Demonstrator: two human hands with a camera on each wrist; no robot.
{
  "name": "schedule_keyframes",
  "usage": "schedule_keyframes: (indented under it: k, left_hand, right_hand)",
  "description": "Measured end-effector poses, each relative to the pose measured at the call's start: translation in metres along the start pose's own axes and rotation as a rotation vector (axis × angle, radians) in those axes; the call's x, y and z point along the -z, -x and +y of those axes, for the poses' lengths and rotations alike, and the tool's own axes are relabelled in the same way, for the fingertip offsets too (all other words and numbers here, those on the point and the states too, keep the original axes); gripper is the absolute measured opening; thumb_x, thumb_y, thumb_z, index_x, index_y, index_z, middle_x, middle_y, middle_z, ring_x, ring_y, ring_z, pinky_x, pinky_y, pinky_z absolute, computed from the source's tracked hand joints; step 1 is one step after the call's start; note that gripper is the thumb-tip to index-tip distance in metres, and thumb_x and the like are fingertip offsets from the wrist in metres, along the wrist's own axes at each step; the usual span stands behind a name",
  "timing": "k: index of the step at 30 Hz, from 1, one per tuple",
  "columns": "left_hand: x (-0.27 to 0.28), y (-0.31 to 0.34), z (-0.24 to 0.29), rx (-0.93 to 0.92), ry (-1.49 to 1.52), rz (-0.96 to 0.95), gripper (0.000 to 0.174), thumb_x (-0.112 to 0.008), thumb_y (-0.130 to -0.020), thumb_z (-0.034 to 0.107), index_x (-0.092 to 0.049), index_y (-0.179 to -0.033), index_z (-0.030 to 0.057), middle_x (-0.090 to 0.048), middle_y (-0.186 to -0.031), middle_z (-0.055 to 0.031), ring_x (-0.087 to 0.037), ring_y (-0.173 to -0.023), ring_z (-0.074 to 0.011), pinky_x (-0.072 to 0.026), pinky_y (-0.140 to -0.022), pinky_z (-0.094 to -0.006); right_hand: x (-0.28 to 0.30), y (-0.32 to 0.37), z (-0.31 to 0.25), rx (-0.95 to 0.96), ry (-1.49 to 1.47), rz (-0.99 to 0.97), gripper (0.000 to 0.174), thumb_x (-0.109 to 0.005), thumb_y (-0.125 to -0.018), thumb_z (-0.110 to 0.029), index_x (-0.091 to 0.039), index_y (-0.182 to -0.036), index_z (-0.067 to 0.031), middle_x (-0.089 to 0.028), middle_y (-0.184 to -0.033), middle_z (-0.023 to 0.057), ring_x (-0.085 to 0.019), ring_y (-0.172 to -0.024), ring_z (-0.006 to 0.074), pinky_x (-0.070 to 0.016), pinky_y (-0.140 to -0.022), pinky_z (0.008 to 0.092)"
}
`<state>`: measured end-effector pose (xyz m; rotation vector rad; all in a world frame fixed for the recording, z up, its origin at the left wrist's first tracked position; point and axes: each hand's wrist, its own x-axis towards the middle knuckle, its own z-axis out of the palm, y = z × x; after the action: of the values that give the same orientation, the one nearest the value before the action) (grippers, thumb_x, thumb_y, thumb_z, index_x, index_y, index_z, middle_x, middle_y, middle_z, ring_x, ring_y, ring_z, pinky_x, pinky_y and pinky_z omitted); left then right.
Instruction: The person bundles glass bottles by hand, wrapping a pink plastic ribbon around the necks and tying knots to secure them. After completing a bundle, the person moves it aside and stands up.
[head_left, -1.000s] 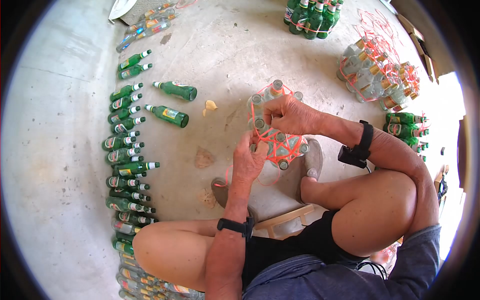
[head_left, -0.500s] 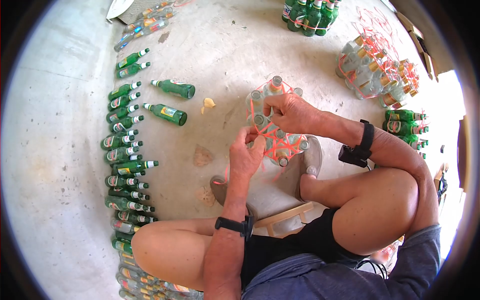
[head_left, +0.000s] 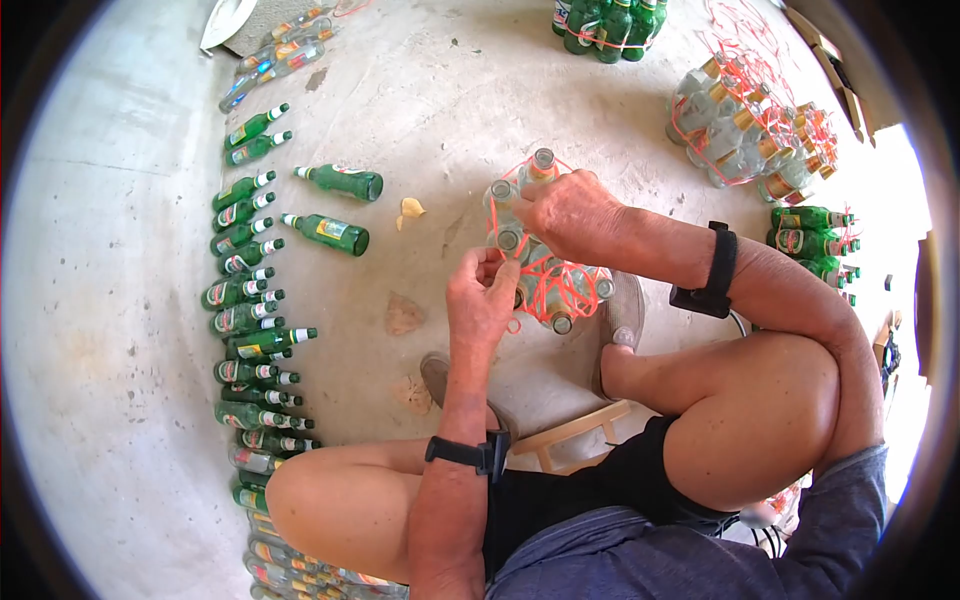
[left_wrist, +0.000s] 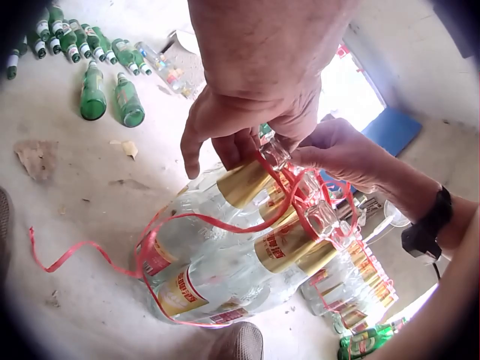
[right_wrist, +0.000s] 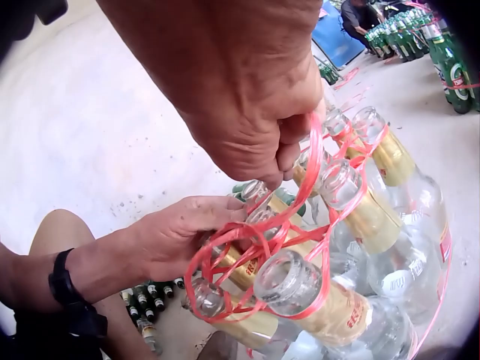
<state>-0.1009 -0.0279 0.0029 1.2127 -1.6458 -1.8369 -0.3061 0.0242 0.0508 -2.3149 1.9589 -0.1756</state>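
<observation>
A bundle of clear bottles [left_wrist: 225,270] stands on the floor [head_left: 430,120] in front of the person's feet, red ribbon [right_wrist: 306,193] laced around the necks. The right hand [head_left: 580,212] is above the necks, its fingers curled tightly on a raised length of ribbon; its forearm crosses inward from beyond the right knee. Lower down, the left hand [head_left: 480,305] reaches forward to the necks, thumb and fingers at the lacing; whether they pinch it cannot be told. Two loose green bottles [head_left: 332,233] lie leftward, near a long row of green bottles [head_left: 240,290].
</observation>
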Motion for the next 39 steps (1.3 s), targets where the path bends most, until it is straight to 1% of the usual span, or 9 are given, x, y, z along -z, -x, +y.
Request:
schedule_keyframes:
  k: [7,10,13,16,19,28,34,37,39]
  left_hand:
    - [-0.001,-0.006,0.008,-0.07,-0.017,-0.012,0.045,-0.076,-0.092,0.011,-0.059,-0.13,-0.0062,-0.067,-0.095,-0.0058,-0.065,-0.08,-0.0101,-0.0536,-0.069,-0.0263]
    - [-0.005,-0.009,0.01,-0.189,-0.129,0.034,0.048,-0.077,-0.09,0.009,-0.059,-0.132,-0.0056,-0.064,-0.095,-0.0036,-0.063,-0.08,-0.0092,-0.0527,-0.069,-0.0253]
    - [-0.002,-0.015,0.005,-0.213,-0.057,-0.007,0.044,-0.077,-0.091,0.009,-0.062,-0.131,-0.0023,-0.063,-0.094,-0.0045,-0.063,-0.08,-0.0112,-0.0549,-0.07,-0.0287]
    - [0.006,-0.017,0.011,-0.097,0.102,-0.064,0.042,-0.077,-0.09,0.008,-0.065,-0.129,-0.0016,-0.064,-0.094,-0.0036,-0.062,-0.081,-0.0108,-0.0543,-0.071,-0.0275]
    - [0.006,-0.011,0.021,-0.058,0.077,-0.023,0.038,-0.075,-0.09,0.007,-0.067,-0.125,-0.0025,-0.064,-0.095,-0.0033,-0.061,-0.082,-0.0102,-0.0532,-0.072,-0.0264]
    - [0.009,-0.016,0.015,-0.037,0.06,-0.015,0.031,-0.071,-0.091,0.007,-0.07,-0.121,-0.0026,-0.065,-0.093,-0.0013,-0.059,-0.08,-0.0071,-0.0503,-0.07,-0.0253]
    - [0.012,-0.021,0.017,-0.058,0.115,-0.026,0.026,-0.072,-0.092,0.01,-0.072,-0.115,-0.0035,-0.067,-0.093,-0.0018,-0.06,-0.081,-0.0075,-0.0504,-0.072,-0.0251]
    - [0.008,-0.019,0.026,-0.055,0.018,-0.009,0.024,-0.071,-0.093,0.01,-0.073,-0.112,-0.0048,-0.067,-0.09,-0.0019,-0.06,-0.08,-0.0079,-0.0505,-0.071,-0.0255]
    - [0.005,-0.021,0.027,-0.104,-0.022,-0.028,0.025,-0.071,-0.094,0.01,-0.073,-0.112,-0.0056,-0.068,-0.087,-0.0019,-0.06,-0.077,-0.0079,-0.0503,-0.069,-0.0258]
  right_hand:
    - [0.003,-0.01,-0.003,0.011,0.02,-0.013,0.019,-0.075,-0.079,-0.008,-0.064,-0.094,-0.0017,-0.068,-0.087,0.0114,-0.072,-0.081,0.0329,-0.059,-0.061,0.0469]
    - [0.003,-0.011,-0.002,0.044,0.046,0.091,0.016,-0.074,-0.075,-0.006,-0.067,-0.089,-0.0021,-0.072,-0.081,0.0131,-0.075,-0.075,0.0304,-0.057,-0.075,0.0444]
    - [-0.003,-0.015,0.003,0.024,0.022,0.054,0.017,-0.074,-0.077,-0.005,-0.067,-0.092,-0.0015,-0.072,-0.081,0.0136,-0.075,-0.076,0.0322,-0.0576,-0.07,0.0457]
    - [-0.004,-0.014,0.006,0.04,0.02,0.054,0.018,-0.073,-0.078,-0.005,-0.067,-0.094,-0.0005,-0.072,-0.081,0.0139,-0.075,-0.076,0.0335,-0.0579,-0.067,0.0464]
    - [-0.013,-0.015,0.01,0.035,0.035,0.055,0.026,-0.076,-0.078,-0.012,-0.064,-0.1,-0.0019,-0.069,-0.086,0.0109,-0.072,-0.08,0.0334,-0.0581,-0.06,0.0455]
    - [-0.011,-0.016,0.012,0.187,0.095,0.128,0.018,-0.072,-0.079,-0.007,-0.063,-0.095,-0.0007,-0.067,-0.084,0.0118,-0.071,-0.073,0.0333,-0.0587,-0.061,0.0456]
    - [-0.009,-0.022,0.013,0.149,0.104,0.075,0.014,-0.072,-0.08,-0.009,-0.063,-0.09,-0.0022,-0.066,-0.074,0.0112,-0.071,-0.069,0.0334,-0.057,-0.06,0.0456]
    - [-0.002,-0.026,0.006,0.046,0.076,-0.018,0.015,-0.073,-0.08,-0.014,-0.065,-0.086,-0.0034,-0.066,-0.069,0.0124,-0.071,-0.069,0.033,-0.0569,-0.062,0.0469]
    - [0.005,-0.028,0.004,-0.066,0.004,-0.081,0.016,-0.073,-0.081,-0.017,-0.067,-0.085,-0.0027,-0.068,-0.071,0.0145,-0.072,-0.069,0.0342,-0.0574,-0.064,0.0483]
